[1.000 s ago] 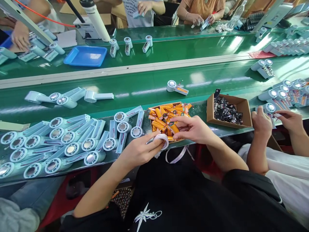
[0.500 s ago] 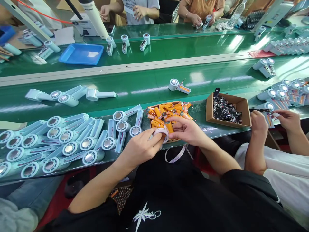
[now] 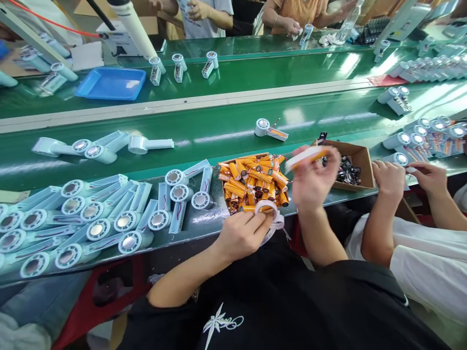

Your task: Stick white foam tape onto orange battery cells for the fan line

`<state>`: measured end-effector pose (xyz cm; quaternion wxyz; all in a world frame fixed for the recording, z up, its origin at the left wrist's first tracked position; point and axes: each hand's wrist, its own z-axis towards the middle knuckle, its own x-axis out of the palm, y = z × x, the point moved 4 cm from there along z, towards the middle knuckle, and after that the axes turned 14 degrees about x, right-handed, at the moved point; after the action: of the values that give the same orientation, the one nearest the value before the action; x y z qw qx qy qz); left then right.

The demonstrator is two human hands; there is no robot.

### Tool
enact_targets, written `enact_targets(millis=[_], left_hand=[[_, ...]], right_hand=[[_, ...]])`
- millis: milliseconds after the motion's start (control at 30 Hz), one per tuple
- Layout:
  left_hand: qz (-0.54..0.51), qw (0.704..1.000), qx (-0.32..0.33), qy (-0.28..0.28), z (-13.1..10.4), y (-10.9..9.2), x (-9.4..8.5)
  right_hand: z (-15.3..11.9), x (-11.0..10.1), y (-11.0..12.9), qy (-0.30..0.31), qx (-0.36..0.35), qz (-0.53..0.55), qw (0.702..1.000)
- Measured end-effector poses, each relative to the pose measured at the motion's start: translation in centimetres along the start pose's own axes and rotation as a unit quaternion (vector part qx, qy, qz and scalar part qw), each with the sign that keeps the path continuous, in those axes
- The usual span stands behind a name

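An elongated white-and-orange piece (image 3: 305, 156), blurred, is clamped in the closed fingers of the right hand (image 3: 311, 185) above the worktop (image 3: 204, 224). Orange cells (image 3: 255, 182) are heaped in one cardboard box (image 3: 237, 158); black boards (image 3: 349, 173) are contained in a second box (image 3: 366, 174). A white ring-shaped roll (image 3: 278, 221) is gripped by the fingers of the left hand (image 3: 242, 233).

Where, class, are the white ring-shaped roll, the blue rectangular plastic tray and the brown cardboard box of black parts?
White ring-shaped roll (image 3: 278, 220): head view, its outer band.
Blue rectangular plastic tray (image 3: 107, 84): head view, its bare floor.
Brown cardboard box (image 3: 366, 169): head view, inner side wall.
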<state>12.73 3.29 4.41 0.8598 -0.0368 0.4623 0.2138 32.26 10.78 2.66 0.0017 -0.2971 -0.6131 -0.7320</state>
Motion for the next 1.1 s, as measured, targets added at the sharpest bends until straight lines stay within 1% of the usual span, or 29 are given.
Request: enact_targets(millis=[33, 67, 100, 167, 200, 233, 267, 300, 333, 367, 400, 433, 467, 533, 567, 600, 633, 667, 700, 767, 833, 900, 933, 967, 1000, 1033, 1100], left_hand=[[-0.008, 1.0, -0.01, 0.024, 0.2, 0.8, 0.4], [-0.011, 0.998, -0.035, 0.053, 0.3, 1.9, 0.9], [-0.016, 0.994, -0.066, 0.083, 0.4, 3.4, 1.3], [-0.062, 0.984, -0.105, 0.129, 0.3, 6.3, 2.0], [-0.101, 0.98, -0.109, 0.134, 0.1, 7.6, 2.0], [-0.142, 0.976, -0.109, 0.126, -0.3, 8.7, 1.9], [-0.173, 0.972, -0.119, 0.106, -1.0, 9.8, 1.5], [-0.185, 0.968, -0.148, 0.083, -2.0, 10.9, 1.0], [-0.171, 0.964, -0.195, 0.067, -3.3, 12.0, 0.5], [-0.137, 0.956, -0.249, 0.069, -4.9, 13.2, 0.1], [-0.091, 0.945, -0.298, 0.097, -6.6, 14.4, -0.3], [-0.046, 0.929, -0.335, 0.149, -8.2, 15.5, -0.5], [-0.009, 0.909, -0.356, 0.216, -9.7, 16.6, -0.5], [0.023, 0.862, -0.357, 0.359, -11.7, 18.6, -0.1], [0.027, 0.84, -0.35, 0.413, -12.2, 19.6, 0.3], [0.027, 0.825, -0.341, 0.45, -12.2, 20.5, 0.6], [0.026, 0.818, -0.329, 0.471, -11.8, 21.5, 1.1], [0.025, 0.818, -0.315, 0.48, -10.9, 22.5, 1.7], [0.024, 0.825, -0.3, 0.479, -9.8, 23.4, 2.3], [0.026, 0.844, -0.273, 0.461, -6.9, 25.3, 4.1], [0.017, 0.857, -0.25, 0.45, -4.0, 27.0, 6.3], [-0.009, 0.857, -0.238, 0.457, -1.9, 28.4, 8.6], [-0.024, 0.852, -0.237, 0.466, -1.2, 29.0, 9.6], [-0.038, 0.847, -0.239, 0.474, -0.7, 29.5, 10.4], [-0.052, 0.842, -0.242, 0.48, -0.5, 30.0, 11.0], [-0.064, 0.838, -0.246, 0.482, -0.5, 30.5, 11.4], [-0.089, 0.838, -0.255, 0.475, -0.8, 31.4, 11.6]], right_hand=[[1.4, -0.7, 0.7, -0.023, -0.027, 0.002, 0.999], [2.6, -1.1, 1.1, -0.028, -0.036, 0.005, 0.999], [3.4, -1.1, 1.2, -0.01, -0.025, 0.004, 1.0], [3.6, -0.9, 0.6, 0.059, 0.028, -0.002, 0.998], [3.2, -0.8, 0.1, 0.094, 0.058, -0.005, 0.994], [2.5, -1.0, -0.3, 0.122, 0.085, -0.008, 0.989], [1.7, -1.3, -0.6, 0.14, 0.108, -0.01, 0.984], [1.0, -1.9, -0.9, 0.149, 0.126, -0.011, 0.981], [0.3, -2.7, -1.1, 0.151, 0.139, -0.013, 0.979], [-0.1, -3.7, -1.2, 0.147, 0.149, -0.015, 0.978], [-0.4, -4.7, -1.3, 0.141, 0.156, -0.019, 0.977], [-0.6, -5.6, -1.4, 0.135, 0.16, -0.024, 0.977], [-0.7, -6.5, -1.4, 0.128, 0.16, -0.029, 0.978], [-0.6, -7.8, -1.2, 0.114, 0.144, -0.041, 0.982], [-0.5, -8.2, -0.9, 0.105, 0.129, -0.048, 0.985], [-0.3, -8.3, -0.5, 0.097, 0.111, -0.057, 0.987], [0.0, -8.2, -0.1, 0.091, 0.095, -0.067, 0.989], [0.4, -7.8, 0.3, 0.09, 0.081, -0.079, 0.989], [1.0, -7.1, 0.6, 0.094, 0.069, -0.092, 0.989], [2.9, -4.9, 1.1, 0.107, 0.043, -0.115, 0.987], [5.6, -1.8, 0.7, 0.129, 0.024, -0.136, 0.982], [8.7, 1.7, -0.6, 0.161, 0.028, -0.162, 0.973], [10.2, 3.4, -1.5, 0.181, 0.043, -0.183, 0.965], [11.5, 5.0, -2.5, 0.203, 0.057, -0.216, 0.953], [12.6, 6.5, -3.6, 0.227, 0.063, -0.272, 0.933], [13.4, 7.8, -4.6, 0.251, 0.06, -0.342, 0.904], [14.2, 10.2, -6.5, 0.292, 0.031, -0.475, 0.829]])
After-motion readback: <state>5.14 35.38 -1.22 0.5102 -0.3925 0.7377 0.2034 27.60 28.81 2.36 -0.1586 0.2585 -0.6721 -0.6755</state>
